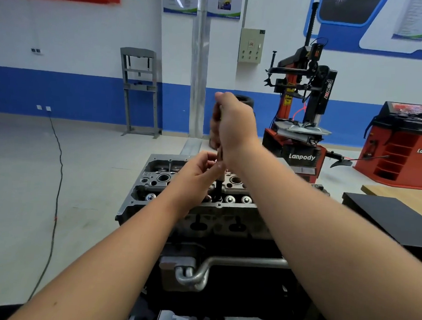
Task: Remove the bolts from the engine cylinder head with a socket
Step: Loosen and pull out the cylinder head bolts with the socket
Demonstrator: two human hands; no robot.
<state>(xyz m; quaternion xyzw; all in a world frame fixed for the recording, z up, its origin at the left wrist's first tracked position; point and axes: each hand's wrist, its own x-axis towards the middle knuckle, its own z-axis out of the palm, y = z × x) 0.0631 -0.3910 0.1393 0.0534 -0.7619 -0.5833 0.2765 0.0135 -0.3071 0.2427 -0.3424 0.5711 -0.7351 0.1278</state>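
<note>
The grey engine cylinder head [154, 178] sits on top of the engine in front of me. A socket tool [218, 185] stands upright on it, its dark lower end down in a bolt hole near the head's front row. My right hand [234, 124] grips the tool's handle from above. Lower down, my left hand [199, 174] pinches the shaft just above the dark socket. Shiny round bolt heads [229, 199] show to the right of the socket, and another [150, 196] lies at the left.
A red and black tyre changer [304, 111] stands behind the engine at the right. A red wheel balancer [403, 144] is further right. A black panel [394, 220] lies on a wooden bench at my right. A grey press frame [140, 91] stands at the wall. A cable [54, 199] runs across the floor.
</note>
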